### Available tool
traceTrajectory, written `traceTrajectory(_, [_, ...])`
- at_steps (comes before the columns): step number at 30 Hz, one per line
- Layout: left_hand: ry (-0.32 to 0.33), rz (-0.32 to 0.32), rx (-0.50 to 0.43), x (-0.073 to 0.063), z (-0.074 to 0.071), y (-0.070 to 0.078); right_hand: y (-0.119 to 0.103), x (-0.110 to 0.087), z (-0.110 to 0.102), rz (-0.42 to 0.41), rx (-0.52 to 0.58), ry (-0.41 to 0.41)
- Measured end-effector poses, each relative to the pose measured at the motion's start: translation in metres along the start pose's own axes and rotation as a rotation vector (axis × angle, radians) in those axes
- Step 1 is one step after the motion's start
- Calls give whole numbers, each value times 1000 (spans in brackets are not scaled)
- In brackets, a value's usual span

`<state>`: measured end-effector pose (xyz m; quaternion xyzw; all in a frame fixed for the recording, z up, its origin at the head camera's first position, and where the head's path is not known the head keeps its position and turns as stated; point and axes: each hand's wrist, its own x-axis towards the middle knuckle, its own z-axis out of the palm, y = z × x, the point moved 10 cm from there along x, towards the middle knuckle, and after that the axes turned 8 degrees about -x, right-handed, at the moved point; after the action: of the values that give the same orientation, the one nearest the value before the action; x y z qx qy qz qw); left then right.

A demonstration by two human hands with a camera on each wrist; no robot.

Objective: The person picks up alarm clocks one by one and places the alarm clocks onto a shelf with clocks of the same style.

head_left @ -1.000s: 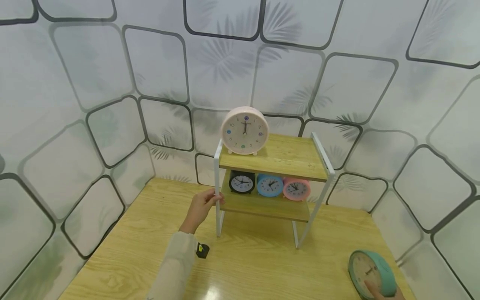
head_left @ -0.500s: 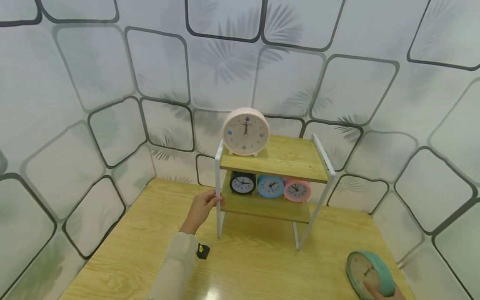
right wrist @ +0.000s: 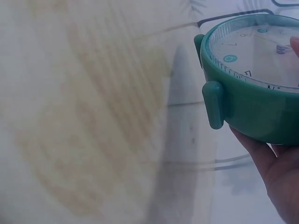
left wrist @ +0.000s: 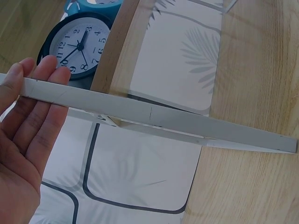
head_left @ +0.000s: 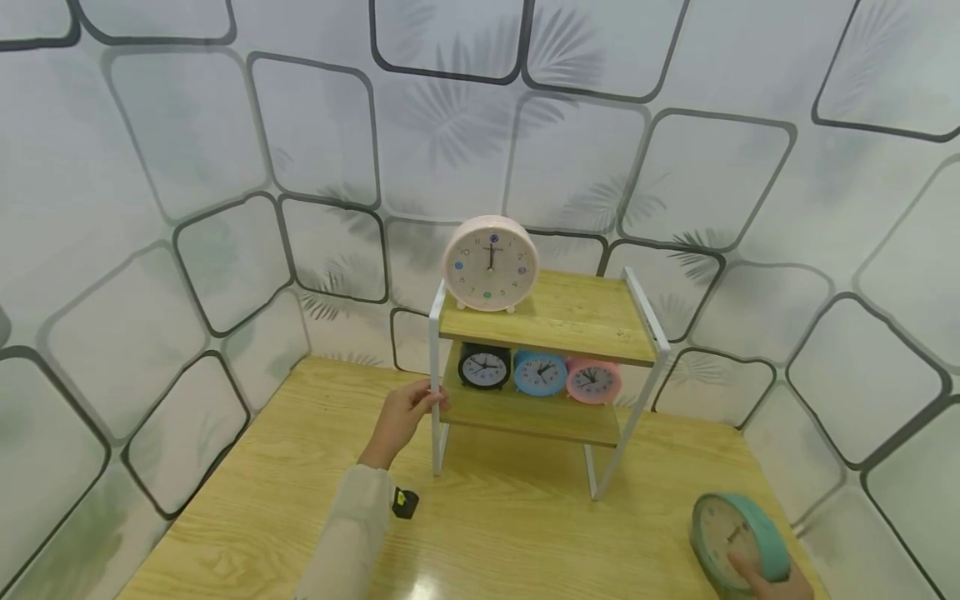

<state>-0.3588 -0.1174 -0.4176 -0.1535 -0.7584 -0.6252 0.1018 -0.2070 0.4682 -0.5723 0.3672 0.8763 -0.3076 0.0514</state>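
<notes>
A two-tier wooden shelf (head_left: pixel 592 312) with white metal side frames stands on the table. My left hand (head_left: pixel 397 419) grips its left front post (left wrist: pixel 154 112), thumb on one side and fingers on the other. At the lower right of the head view, my right hand (head_left: pixel 783 583) holds a round teal alarm clock (head_left: pixel 767 533), thumb over its face. In the right wrist view the clock's feet (right wrist: pixel 214 105) point left, and fingers reach beneath its body. A pale pink clock (head_left: pixel 491 275) stands upright on the upper tier's left end.
Black (head_left: pixel 485 367), blue (head_left: pixel 540 372) and pink (head_left: pixel 593 381) alarm clocks stand side by side on the lower tier. A small black object (head_left: pixel 406 503) shows beside my left sleeve (head_left: pixel 352 517). Patterned wall covering (head_left: pixel 450 125) encloses the wooden table (head_left: pixel 525 542) behind and at both sides.
My right hand has shifted the teal clock slightly up and left in the head view. My left hand keeps its grip on the post, and the shelf's clocks stay put.
</notes>
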Motion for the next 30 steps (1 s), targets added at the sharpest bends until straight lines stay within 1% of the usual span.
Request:
traceTrajectory(3, [2, -3, -2, 0, -1, 0, -11, -2, -10, -54, 55, 86])
traceTrajectory(5, [2, -2, 2, -1, -1, 1, -20, -3, -18, -108, 84, 136])
traceTrajectory(9, [0, -18, 8, -1, -2, 0, -36, -4, -29, -174, 78, 184])
traceTrajectory(12, [-1, -26, 10, -1, -2, -1, -47, -6, -35, -206, 59, 200])
traceTrajectory(19, [9, -22, 4, -2, -2, 2, -70, -7, -44, -236, 153, 165])
traceTrajectory(24, [9, -15, 1, -3, -1, 3, -92, -10, -65, -294, 183, 177])
traceTrajectory(30, [1, -20, 5, -2, -1, 1, -119, -12, -91, -367, 194, 215])
